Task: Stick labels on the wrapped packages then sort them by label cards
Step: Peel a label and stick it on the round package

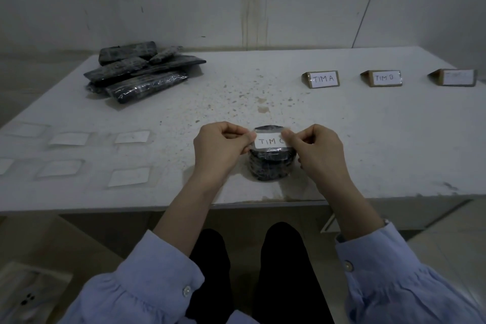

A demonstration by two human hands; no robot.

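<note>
Head view: both hands, left hand and right hand, pinch the label above the round package. Uneven lowering risks creases or a crooked label.

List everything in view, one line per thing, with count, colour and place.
Round wrapped package: one, black, table's near edge, centre.
TIM C label: one, white, over that package.
Package pile: several, black, far left of table.
Label cards: three, brown with white faces, far right row; TIM A, TIM B, one unreadable.
Loose labels: six, white, table's left side.
Table: one, white, speckled.
Left hand: one, pinches the label's left end.
Right hand: one, pinches its right end.
</note>
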